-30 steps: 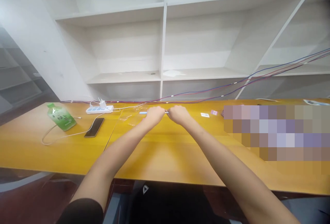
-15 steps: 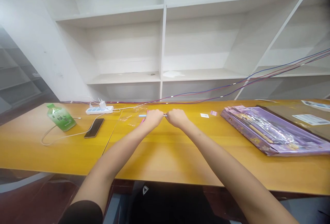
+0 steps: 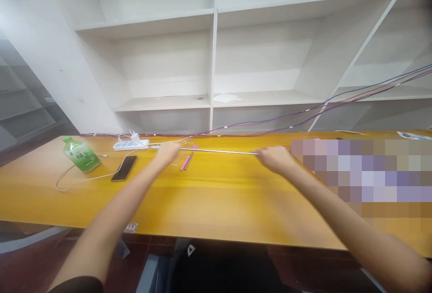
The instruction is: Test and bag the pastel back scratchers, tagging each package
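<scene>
A thin silver telescopic rod [image 3: 219,151] stretches level above the yellow table [image 3: 209,203], with a light blue end at the left. My left hand [image 3: 168,152] is closed on that blue end. My right hand [image 3: 275,158] is closed on the rod's right end, far from the left one. Under the rod, two thin sticks, one pink [image 3: 184,163] and one darker, lie on a clear plastic wrapper.
At the left are a green bottle [image 3: 80,154], a black phone [image 3: 124,168] on a white cable, and a white power strip [image 3: 131,143]. White shelves [image 3: 212,59] stand behind the table, with blue and red wires [image 3: 303,115] running along them. A blurred patch covers the table's right.
My hands were close together at the table's middle; they have moved far apart, and the rod has lengthened between them. The wrapper and pink sticks now lie uncovered.
</scene>
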Motion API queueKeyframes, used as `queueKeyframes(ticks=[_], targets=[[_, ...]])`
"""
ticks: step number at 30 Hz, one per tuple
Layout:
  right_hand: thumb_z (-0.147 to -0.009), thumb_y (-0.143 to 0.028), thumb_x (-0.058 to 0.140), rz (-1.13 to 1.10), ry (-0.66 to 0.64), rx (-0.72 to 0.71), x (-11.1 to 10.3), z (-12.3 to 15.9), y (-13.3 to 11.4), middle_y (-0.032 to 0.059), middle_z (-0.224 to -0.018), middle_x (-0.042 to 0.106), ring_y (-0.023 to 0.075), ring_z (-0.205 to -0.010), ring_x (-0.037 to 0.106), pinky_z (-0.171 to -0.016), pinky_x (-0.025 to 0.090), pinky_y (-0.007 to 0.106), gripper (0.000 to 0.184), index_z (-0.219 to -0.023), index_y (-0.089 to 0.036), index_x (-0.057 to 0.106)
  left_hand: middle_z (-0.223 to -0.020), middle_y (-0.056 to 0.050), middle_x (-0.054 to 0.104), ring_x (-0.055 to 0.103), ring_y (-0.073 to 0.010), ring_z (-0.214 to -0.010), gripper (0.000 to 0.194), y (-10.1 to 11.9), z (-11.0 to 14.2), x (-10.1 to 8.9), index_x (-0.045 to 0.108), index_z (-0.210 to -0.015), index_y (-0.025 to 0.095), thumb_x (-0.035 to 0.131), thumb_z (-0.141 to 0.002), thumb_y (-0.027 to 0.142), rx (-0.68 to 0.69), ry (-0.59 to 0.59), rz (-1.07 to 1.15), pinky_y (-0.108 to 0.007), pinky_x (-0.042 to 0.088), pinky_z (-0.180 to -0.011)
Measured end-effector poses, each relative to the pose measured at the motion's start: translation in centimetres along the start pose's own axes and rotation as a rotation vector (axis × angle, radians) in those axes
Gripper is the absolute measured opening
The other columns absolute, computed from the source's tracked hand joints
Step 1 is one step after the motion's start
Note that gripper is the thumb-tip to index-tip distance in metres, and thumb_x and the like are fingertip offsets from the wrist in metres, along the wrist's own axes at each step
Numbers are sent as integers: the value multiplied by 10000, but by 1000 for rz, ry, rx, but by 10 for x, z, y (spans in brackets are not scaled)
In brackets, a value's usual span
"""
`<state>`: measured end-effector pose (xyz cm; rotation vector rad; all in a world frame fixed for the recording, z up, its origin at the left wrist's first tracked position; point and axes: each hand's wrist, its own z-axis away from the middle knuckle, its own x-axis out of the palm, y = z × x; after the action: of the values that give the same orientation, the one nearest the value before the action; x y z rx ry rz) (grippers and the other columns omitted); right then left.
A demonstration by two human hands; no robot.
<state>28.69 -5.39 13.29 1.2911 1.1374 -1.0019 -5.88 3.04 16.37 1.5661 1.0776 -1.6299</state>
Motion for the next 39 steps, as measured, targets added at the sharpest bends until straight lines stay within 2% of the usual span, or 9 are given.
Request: queueKeyframes(ticks=[2,4,7,11,20,26,32,36,39], targets=[[-1082,-331,348,35,-13,52,20,21,60,214,-1013,772,315,-875,758,-727,480,357,451,-1154,-162,760,-875,-229,765,768,-345,-979,249,-46,20,3,804,-874,115,566,-935,153,-65,-24,-80,-415,563,-892],[-1078,-383,390,53,-53,44,44,38,106,206,-988,761,308,-860,741,-708,452,353,431,-1015,-159,753,-882,-220,773,767,-346,-970,265,-76,34,12,803,-856,130,550,-930,155,-89,-56,-138,-407,556,-881],[-1085,-382,388,28,-110,37,74,49,136,148,-920,762,293,-829,725,-674,407,347,418,-911,-190,717,-973,-235,780,762,-347,-993,309,-89,40,31,809,-930,133,502,-941,164,-85,-73,-178,-400,549,-866],[-1084,-437,422,-38,-75,57,89,51,139,140,-890,759,257,-752,689,-637,352,339,415,-864,-216,695,-981,-252,776,764,-360,-987,350,-80,33,43,816,-955,124,471,-953,180,-64,-83,-191,-407,551,-842],[-1066,-458,442,-96,-13,52,100,57,149,114,-803,725,231,-634,614,-627,334,334,420,-805,-211,658,-993,-240,779,764,-358,-986,329,-75,33,44,813,-973,130,488,-926,147,-52,-108,-191,-425,554,-870],[-1077,-408,419,-50,-77,51,88,60,135,119,-860,743,233,-681,647,-650,349,317,392,-865,-209,682,-988,-238,779,768,-362,-972,352,-78,39,61,807,-996,126,459,-947,141,-39,-132,-197,-426,566,-849],[-1110,-418,397,-9,-114,69,75,61,115,169,-920,764,262,-773,713,-634,323,328,432,-888,-202,698,-1001,-221,779,767,-354,-994,360,-82,46,74,802,-1020,152,444,-975,148,-43,-133,-176,-426,569,-866],[-1110,-396,413,76,-90,57,72,60,114,177,-921,781,289,-817,743,-669,368,340,431,-916,-183,734,-983,-219,780,766,-353,-997,339,-86,56,72,806,-991,161,467,-970,159,-71,-132,-156,-440,575,-877],[-1116,-345,378,106,-58,77,65,50,101,210,-882,782,327,-843,757,-738,408,377,486,-898,-135,758,-983,-239,779,770,-353,-981,350,-71,53,62,808,-999,138,459,-970,146,-104,-115,-142,-450,581,-874]])
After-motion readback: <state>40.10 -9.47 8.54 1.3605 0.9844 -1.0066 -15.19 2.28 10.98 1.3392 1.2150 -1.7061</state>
